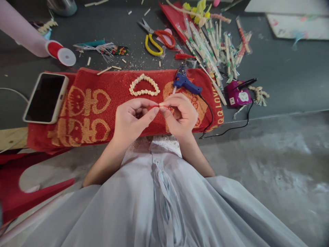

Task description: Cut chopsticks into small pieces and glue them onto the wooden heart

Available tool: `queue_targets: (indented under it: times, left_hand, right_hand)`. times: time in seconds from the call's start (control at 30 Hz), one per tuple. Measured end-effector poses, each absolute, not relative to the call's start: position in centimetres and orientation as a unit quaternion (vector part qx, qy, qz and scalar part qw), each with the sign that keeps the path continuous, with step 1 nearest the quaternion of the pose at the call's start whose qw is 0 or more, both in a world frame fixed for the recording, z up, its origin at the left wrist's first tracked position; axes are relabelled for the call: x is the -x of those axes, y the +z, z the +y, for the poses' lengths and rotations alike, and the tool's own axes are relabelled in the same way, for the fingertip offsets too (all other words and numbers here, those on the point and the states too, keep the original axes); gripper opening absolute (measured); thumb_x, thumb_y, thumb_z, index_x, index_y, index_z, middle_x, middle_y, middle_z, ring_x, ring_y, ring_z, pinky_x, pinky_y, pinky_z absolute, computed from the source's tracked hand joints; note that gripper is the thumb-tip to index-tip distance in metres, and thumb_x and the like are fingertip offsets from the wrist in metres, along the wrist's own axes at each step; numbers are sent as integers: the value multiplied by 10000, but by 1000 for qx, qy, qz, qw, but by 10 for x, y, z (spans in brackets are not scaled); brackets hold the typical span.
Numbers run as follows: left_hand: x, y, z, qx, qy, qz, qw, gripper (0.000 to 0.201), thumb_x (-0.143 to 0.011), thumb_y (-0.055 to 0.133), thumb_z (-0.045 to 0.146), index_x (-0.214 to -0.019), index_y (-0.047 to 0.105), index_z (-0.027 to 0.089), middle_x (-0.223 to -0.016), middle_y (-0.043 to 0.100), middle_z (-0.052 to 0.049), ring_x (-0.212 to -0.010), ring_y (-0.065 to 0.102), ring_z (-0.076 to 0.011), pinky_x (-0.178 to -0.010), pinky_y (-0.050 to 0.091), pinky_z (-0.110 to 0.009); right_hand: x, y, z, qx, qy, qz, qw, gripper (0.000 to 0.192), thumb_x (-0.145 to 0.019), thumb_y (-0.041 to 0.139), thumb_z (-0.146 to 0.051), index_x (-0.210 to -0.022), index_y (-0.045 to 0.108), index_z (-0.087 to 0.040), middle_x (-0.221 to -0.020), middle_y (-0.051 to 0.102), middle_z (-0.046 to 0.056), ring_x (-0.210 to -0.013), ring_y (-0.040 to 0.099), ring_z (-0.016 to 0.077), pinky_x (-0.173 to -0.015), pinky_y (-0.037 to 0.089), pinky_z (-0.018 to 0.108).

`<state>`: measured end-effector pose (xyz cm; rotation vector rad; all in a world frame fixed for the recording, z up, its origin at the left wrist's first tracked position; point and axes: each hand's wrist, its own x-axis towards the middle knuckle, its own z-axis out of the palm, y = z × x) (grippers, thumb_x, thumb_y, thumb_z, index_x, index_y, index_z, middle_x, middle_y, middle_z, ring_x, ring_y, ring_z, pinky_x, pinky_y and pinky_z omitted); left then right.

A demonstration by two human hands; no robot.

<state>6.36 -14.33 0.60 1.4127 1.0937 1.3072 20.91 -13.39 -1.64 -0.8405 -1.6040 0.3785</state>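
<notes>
My left hand (133, 118) and my right hand (180, 115) meet above a red towel (123, 116) with orange patterns. Between their pinched fingertips runs a thin red cord (166, 107), its ends mostly hidden by the fingers. Just beyond my hands a ring of small cream beads (144, 84) lies on the towel, bent into a half-moon. A blue glue gun (186, 83) rests on the towel close behind my right hand, its black cable trailing off to the right.
Scissors (156, 39) with red and yellow handles lie behind the towel. Wrapped sticks (205, 48) are heaped at the back right, near a purple box (239, 94). A phone (46, 97) lies on the left, with a spool of red thread (53, 49) behind it.
</notes>
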Motion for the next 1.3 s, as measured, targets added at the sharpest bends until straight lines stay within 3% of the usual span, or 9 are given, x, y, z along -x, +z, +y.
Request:
queue_targets:
  times: [0.2,0.47,1.0,1.3]
  left_hand:
    - [-64,7,-145,-577,529,458,422,143,-735,771,323,-750,705,197,-502,524,56,-393,416,-37,-357,260,-200]
    - [-57,7,-149,-586,536,461,395,38,-785,745,309,-800,740,275,-522,539,31,-403,416,-53,-358,254,-232]
    - [-60,8,-147,-584,545,471,375,92,-770,759,295,-722,704,239,-525,519,45,-410,405,-40,-361,277,-204]
    - [-65,11,-149,-595,551,482,332,57,-750,715,201,-702,691,218,-524,530,56,-427,395,-40,-378,297,-183]
  right_hand:
    - [-210,-18,-134,361,178,-690,602,88,-905,579,-233,-845,635,-200,-803,639,-10,-793,629,108,-728,529,287]
    - [-211,-19,-131,355,206,-667,621,88,-908,594,-257,-840,633,-216,-800,624,-19,-783,616,103,-713,506,280]
    - [-207,-19,-135,351,301,-634,620,89,-891,612,-272,-830,622,-208,-804,632,-12,-757,599,93,-662,500,248]
    - [-207,-19,-136,364,341,-644,580,155,-881,625,-322,-1007,647,-234,-948,676,-3,-822,642,102,-743,548,271]
